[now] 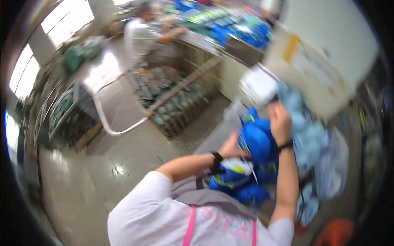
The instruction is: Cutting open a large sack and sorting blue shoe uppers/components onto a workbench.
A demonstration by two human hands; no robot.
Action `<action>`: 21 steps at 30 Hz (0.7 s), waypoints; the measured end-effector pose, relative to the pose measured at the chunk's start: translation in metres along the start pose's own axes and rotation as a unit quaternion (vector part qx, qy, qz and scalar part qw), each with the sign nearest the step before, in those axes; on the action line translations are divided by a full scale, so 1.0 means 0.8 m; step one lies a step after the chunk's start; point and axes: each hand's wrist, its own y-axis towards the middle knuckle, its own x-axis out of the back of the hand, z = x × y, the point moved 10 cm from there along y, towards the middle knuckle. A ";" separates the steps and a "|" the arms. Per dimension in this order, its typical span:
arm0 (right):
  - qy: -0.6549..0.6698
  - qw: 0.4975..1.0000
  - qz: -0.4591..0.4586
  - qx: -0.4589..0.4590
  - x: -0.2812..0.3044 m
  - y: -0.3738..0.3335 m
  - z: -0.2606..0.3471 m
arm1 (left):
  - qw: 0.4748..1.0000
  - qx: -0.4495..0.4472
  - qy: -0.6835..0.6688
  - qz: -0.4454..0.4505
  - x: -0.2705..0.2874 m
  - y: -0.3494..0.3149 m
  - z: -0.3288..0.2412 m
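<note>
Blurring hides each grip: left hand (pixel 232 146), right hand (pixel 280 122), blue bundle (pixel 256 141).

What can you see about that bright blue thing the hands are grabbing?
The blue bundle looks like soft, shiny fabric pieces with yellow-green and white patches, bunched in a heap. The left hand presses its left side; the right hand grips near its top. Pale blue cloth lies against its right. The blur hides finer detail.
</note>
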 end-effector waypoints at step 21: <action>0.419 0.485 -0.085 -0.763 -0.011 -0.661 0.142 | 0.888 0.195 -0.077 0.410 -0.063 -0.185 0.169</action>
